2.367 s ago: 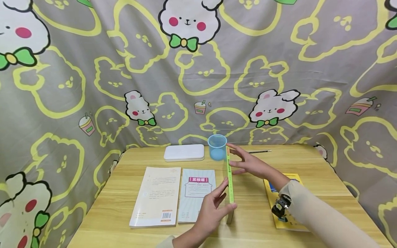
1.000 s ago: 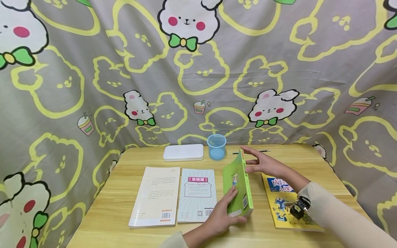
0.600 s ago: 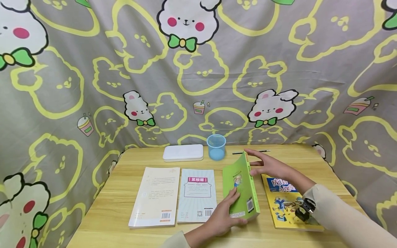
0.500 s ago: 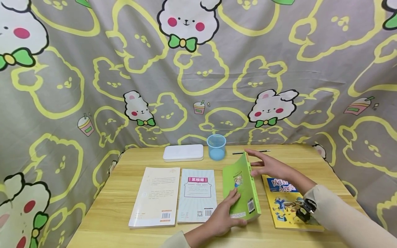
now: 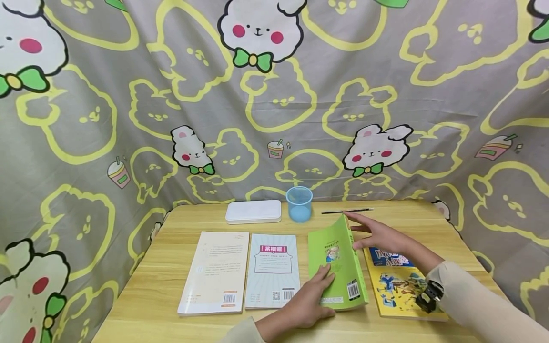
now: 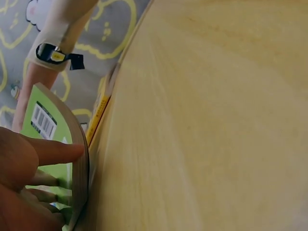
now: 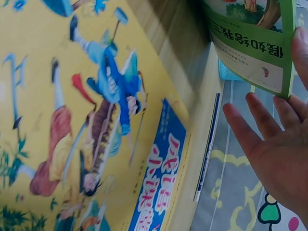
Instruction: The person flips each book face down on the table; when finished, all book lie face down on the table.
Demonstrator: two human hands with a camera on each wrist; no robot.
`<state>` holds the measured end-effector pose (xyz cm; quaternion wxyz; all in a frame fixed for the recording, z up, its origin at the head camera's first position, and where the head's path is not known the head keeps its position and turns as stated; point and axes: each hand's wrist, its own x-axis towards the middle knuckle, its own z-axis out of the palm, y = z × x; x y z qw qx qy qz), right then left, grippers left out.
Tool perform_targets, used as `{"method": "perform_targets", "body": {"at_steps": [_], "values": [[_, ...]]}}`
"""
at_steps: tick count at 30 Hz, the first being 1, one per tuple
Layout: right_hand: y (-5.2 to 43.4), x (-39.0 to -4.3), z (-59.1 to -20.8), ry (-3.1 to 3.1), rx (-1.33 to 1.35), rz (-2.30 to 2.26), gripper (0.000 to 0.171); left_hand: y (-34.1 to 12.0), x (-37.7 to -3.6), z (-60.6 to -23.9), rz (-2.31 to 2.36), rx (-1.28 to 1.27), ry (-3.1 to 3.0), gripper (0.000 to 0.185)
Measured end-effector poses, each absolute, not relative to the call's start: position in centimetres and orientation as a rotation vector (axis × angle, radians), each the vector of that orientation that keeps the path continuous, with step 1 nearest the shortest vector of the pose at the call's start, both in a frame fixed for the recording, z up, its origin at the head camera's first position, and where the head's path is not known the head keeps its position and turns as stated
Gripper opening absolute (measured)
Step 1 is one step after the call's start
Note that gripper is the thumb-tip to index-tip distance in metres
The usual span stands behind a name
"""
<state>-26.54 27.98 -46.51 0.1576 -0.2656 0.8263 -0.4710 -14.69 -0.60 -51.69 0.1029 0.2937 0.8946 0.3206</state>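
- I am looking down at the green book [image 5: 336,264], which is lying back cover up on the wooden table [image 5: 171,247], its far edge still raised a little off the surface.
- My left hand [image 5: 310,300] is pressing on the near left part of the green cover with straight, spread fingers; in the left wrist view the thumb [image 6: 53,151] is lying along the book's curved near edge, where the barcode is showing.
- My right hand [image 5: 379,234] is resting flat against the book's far right edge, fingers straight and apart, gripping nothing; the right wrist view is showing the fingertips [image 7: 301,48] touching the cover's corner from beneath.
- The green book is sitting between the pale blue book [image 5: 273,269] on its left and the yellow book [image 5: 401,286] on its right, just beside each, and I cannot tell whether it is touching either.
- The cream book [image 5: 218,271] is lying left of the pale blue one, edge to edge with it.
- Toward the back of the table a white flat box [image 5: 254,211] and a clear blue cup [image 5: 299,204] are standing side by side, and a dark pen [image 5: 347,210] is lying right of the cup.
- A cartoon-rabbit cloth [image 5: 128,95] is hanging behind and around the table.
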Motion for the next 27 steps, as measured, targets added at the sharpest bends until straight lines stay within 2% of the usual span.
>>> {"method": "perform_targets", "body": {"at_steps": [14,27], "values": [[29.3,-26.0,-47.8,2.478,-0.757,-1.183,0.099,-0.9,-14.4,-52.1,0.647,1.001,2.778,0.075],[29.6,-26.6,-49.1,2.541,-0.703,-1.075,0.100,-1.2,-14.6,-51.6,0.570,0.983,2.795,0.074]]}}
